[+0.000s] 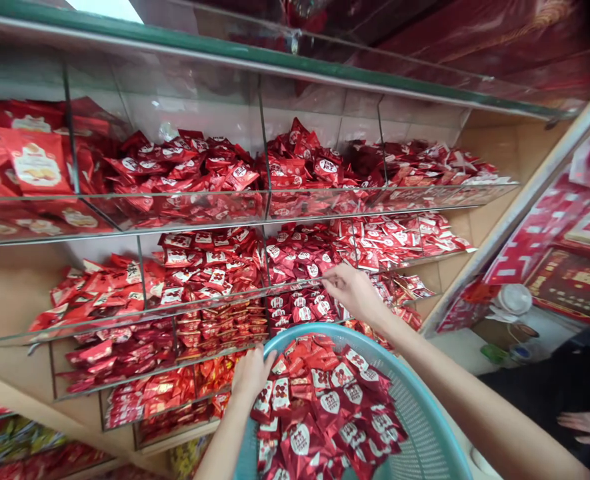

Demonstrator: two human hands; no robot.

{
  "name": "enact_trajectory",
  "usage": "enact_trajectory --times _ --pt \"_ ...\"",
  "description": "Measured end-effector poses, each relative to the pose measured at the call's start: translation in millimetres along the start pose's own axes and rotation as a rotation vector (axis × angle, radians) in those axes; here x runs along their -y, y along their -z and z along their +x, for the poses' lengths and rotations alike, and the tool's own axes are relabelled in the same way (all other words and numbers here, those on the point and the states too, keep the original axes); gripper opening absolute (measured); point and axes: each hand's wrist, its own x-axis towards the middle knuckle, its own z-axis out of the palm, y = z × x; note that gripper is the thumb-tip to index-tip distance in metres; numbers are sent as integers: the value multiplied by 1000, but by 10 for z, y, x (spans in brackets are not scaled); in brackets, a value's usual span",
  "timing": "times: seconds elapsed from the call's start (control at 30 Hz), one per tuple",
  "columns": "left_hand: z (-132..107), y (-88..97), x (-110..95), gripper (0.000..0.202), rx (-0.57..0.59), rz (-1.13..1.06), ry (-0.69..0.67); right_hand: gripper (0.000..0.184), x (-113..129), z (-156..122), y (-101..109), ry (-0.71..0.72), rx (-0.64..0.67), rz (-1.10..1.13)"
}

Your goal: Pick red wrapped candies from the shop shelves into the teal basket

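Note:
A teal plastic basket (415,407) sits low in the middle, heaped with red wrapped candy packets (325,407). My left hand (251,375) grips the basket's near-left rim, fingers curled over it. My right hand (352,292) reaches forward into a glass-fronted shelf bin of red packets (299,267), fingers pinched among them; what they hold is hidden.
Tiered glass bins (195,200) full of red packets fill the wall ahead, under a green-edged glass top (275,57). Red gift boxes (569,267) stand at right. Another person's hand (587,427) shows at the lower right.

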Motion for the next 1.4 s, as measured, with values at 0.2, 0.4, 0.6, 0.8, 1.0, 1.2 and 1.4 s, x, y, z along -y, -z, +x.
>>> enact_trajectory --times 0.2,0.4,0.6,0.8,1.0,1.2,1.4 --pt "-16 35 -4 49 21 13 27 22 -10 632 -248 -78 158 -247" --pt "-6 17 8 47 0 17 8 20 -25 726 -350 -98 143 -298" --pt "-9 20 8 49 -9 21 -4 22 -140 652 -175 -95 -43 -236" --pt "-17 35 -12 48 14 0 8 12 -110 -30 -93 59 -402 268" --pt "-9 33 -14 48 17 -12 3 34 -16 -927 -206 357 -474 73" --pt "-5 37 -19 50 21 5 -4 34 -58 -1252 -265 314 -432 42" --pt "5 36 -18 52 19 40 -16 17 -95 -1437 -224 31 -464 133"
